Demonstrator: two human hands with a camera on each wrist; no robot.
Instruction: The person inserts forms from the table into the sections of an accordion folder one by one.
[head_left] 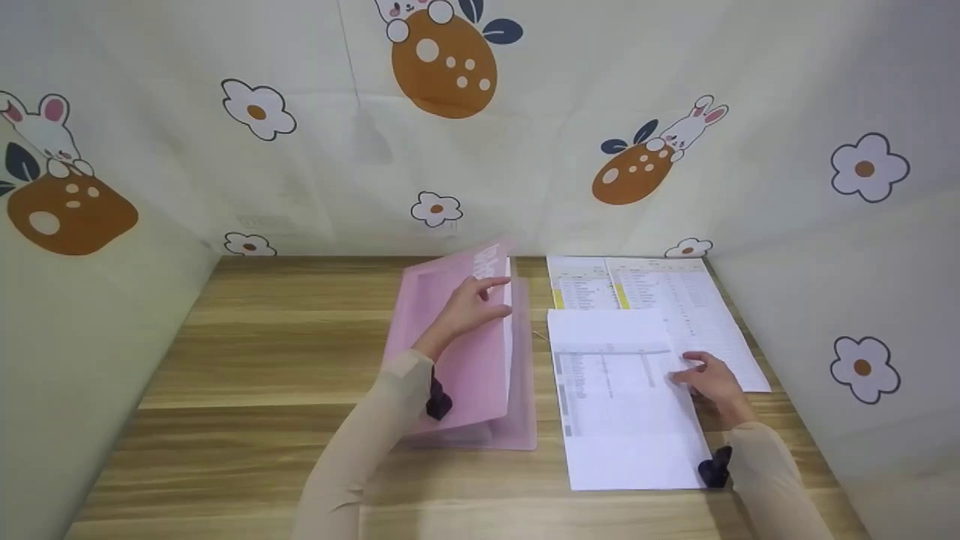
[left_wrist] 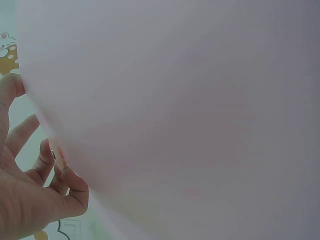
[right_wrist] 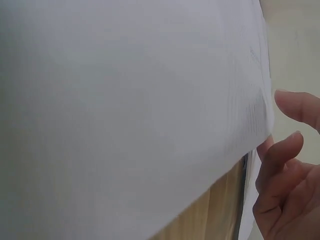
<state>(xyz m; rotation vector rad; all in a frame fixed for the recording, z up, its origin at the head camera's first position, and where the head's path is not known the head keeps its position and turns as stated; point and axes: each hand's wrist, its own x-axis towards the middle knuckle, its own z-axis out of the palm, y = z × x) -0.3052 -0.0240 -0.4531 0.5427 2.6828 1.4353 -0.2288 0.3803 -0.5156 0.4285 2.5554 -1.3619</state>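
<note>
A pink translucent folder (head_left: 480,367) lies mid-table with its top cover raised at a slant. My left hand (head_left: 474,301) grips the cover's far right edge, fingers curled over it. In the left wrist view the cover (left_wrist: 190,110) fills the frame, with my left hand (left_wrist: 35,190) at its lower left edge. A white printed sheet (head_left: 622,405) lies to the right of the folder. My right hand (head_left: 706,377) pinches its right edge. In the right wrist view the sheet (right_wrist: 125,100) is lifted off the wood, and the fingers (right_wrist: 282,160) curl at its edge.
Two more printed sheets (head_left: 675,292) lie at the back right, partly under the white sheet. The wooden table (head_left: 262,352) is walled on three sides by a cream cloth with flowers and rabbits (head_left: 450,150). Bare wood shows left of the folder.
</note>
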